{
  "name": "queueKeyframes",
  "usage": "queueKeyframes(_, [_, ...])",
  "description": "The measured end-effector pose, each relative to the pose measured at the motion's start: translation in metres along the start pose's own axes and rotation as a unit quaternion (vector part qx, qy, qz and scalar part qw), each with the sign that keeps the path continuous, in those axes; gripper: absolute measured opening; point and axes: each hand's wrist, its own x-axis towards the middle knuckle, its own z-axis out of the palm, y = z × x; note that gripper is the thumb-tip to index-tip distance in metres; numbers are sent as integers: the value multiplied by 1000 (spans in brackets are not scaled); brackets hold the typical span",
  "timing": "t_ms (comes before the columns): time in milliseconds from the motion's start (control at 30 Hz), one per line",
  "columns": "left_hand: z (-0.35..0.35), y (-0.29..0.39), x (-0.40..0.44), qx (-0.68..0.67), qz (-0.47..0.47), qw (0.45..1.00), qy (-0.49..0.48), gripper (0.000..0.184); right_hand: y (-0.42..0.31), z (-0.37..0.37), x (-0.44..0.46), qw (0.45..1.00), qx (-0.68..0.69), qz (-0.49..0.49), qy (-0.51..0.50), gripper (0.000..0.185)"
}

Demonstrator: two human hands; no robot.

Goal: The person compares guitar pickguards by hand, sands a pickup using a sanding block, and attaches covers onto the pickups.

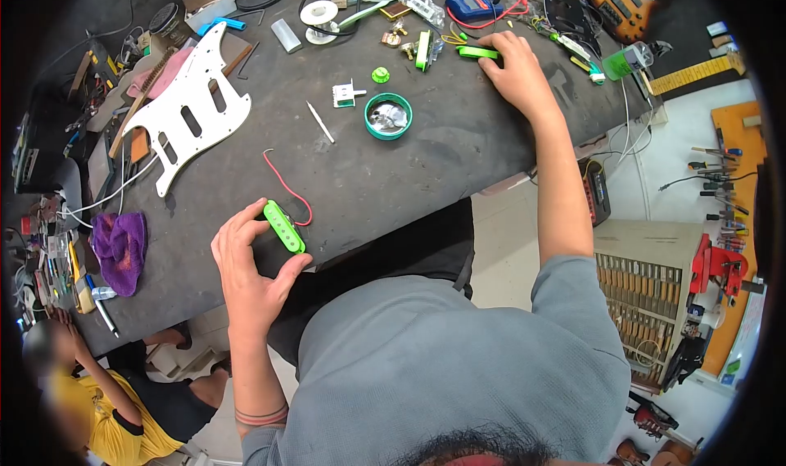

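Note:
My left hand (pixel 252 261) grips a bright green guitar pickup (pixel 284 227) by its ends, between thumb and fingers, near the front edge of the bench. A red wire (pixel 292 189) trails from this pickup across the dark top. At the back right, my right hand (pixel 517 71) has its thumb and fingers closed around a second green pickup (pixel 477 52). Just left of it a third green pickup (pixel 423 50) stands on edge. A green knob (pixel 381 74), a white switch (pixel 347 95), a teal-rimmed round dish (pixel 388 116) and a white pencil-like stick (pixel 321 123) lie between my hands.
A white pickguard (pixel 192 114) lies at the left, with a purple cloth (pixel 119 251) nearer the edge. A blue multimeter (pixel 473 6) with red leads, pots and wires crowd the back. A person in a yellow shirt (pixel 123 417) is at the lower left.

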Motion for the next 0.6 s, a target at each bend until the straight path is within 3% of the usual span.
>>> queueKeyframes(33, [-1, 1, 0, -2, -1, 1000, -4, 68, 1, -5, 1, 1000, 2, 0, -14, 30])
queueKeyframes(133, [-5, 4, 0, -39, -6, 999, 24, 72, 5, -17, -7, 952, 285, 107, -43, 31])
queueKeyframes(167, [-5, 2, 1, -73, -10, 996, 44, 69, 3, -21, -11, 893, 422, 147, -49, 38])
queueKeyframes(267, [-3, -2, 9, -152, -28, 984, 92, 59, -8, -27, -21, 742, 646, 178, -26, 39])
queueKeyframes(367, [-2, 8, 35, -187, -33, 972, 138, 40, -61, -34, -33, 752, 645, 136, 7, 37])
queueKeyframes(467, [-1, 45, 62, -409, -74, 905, 91, 39, -158, -48, -58, 758, 642, 112, 6, 36])
queueKeyframes(567, [-9, 77, 75, -527, -72, 844, 68, 45, -244, -36, -84, 709, 704, 38, -27, 32])
queueKeyframes(600, [-11, 72, 68, -527, -88, 838, 108, 44, -264, -27, -90, 703, 711, -4, -34, 30])
